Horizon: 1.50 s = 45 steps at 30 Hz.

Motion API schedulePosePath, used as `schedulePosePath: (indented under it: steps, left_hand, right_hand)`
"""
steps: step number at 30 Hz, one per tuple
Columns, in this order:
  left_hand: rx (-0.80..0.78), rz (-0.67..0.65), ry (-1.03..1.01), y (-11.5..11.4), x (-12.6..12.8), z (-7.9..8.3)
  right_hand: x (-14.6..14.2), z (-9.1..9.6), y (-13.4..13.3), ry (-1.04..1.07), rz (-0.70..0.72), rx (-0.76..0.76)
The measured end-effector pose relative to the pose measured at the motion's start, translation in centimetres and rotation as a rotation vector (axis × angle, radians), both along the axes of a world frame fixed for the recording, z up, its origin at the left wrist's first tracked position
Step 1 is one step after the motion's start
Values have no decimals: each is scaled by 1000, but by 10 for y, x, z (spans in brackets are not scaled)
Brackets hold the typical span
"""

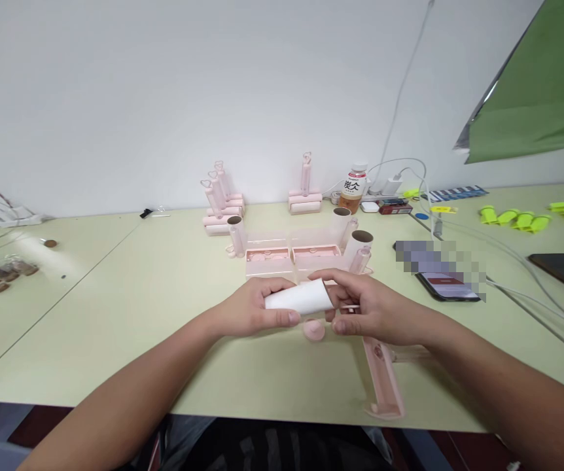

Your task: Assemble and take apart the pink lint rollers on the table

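My left hand (262, 307) is wrapped round a white paper roll (298, 298), thumb along its lower side. The roll lies nearly level, its open end to the right. At that end my right hand (370, 307) has its fingers curled, the index finger by the rim. A thin white bit shows among these fingers, too covered to name. Under the hands a round pink cap (314, 330) lies on the table. Below my right hand lies a long pink trough-shaped casing (385, 379), its upper end near the wrist.
Ahead are two pink cases (268, 263), paper rolls standing upright (362, 237) and pink lint rollers with handles (305, 203) by the wall. To the right are a drink bottle (353, 190), a phone (449, 284), cables and yellow-green plastic parts (515, 218).
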State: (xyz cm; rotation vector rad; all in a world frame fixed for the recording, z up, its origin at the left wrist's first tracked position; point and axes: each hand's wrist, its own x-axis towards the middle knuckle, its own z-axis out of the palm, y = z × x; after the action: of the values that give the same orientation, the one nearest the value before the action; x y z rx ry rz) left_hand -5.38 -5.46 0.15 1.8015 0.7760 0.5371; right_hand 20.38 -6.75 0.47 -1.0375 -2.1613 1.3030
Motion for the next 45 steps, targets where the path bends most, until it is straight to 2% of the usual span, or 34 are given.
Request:
schedulePosePath:
  steps: [4,7,13,22,34,40,43,45]
  left_hand:
    - [-4,5,28,-4,4,-4]
    - [-20,6,-74,0,3,-7]
    - [-260,-77,-254,11,-6,-5]
    - [-307,-72,-337,10,-6,-4]
    - [-239,13,-340,11,-4,-7]
    - [-281,-2,-215,14,-7,-1]
    - [-296,-3,-8,13,-10,-1]
    - [-221,-4,176,10,-9,0]
  right_hand:
    - [-4,0,-1,76,5,-9]
    - [-3,2,1,112,-42,28]
    - [6,7,7,148,-89,21]
    - [9,7,9,223,-93,-63]
    - [7,8,8,190,-139,-33]
    - [7,7,10,158,-173,6]
    - [8,6,11,122,-139,19]
    - [8,5,11,98,-114,18]
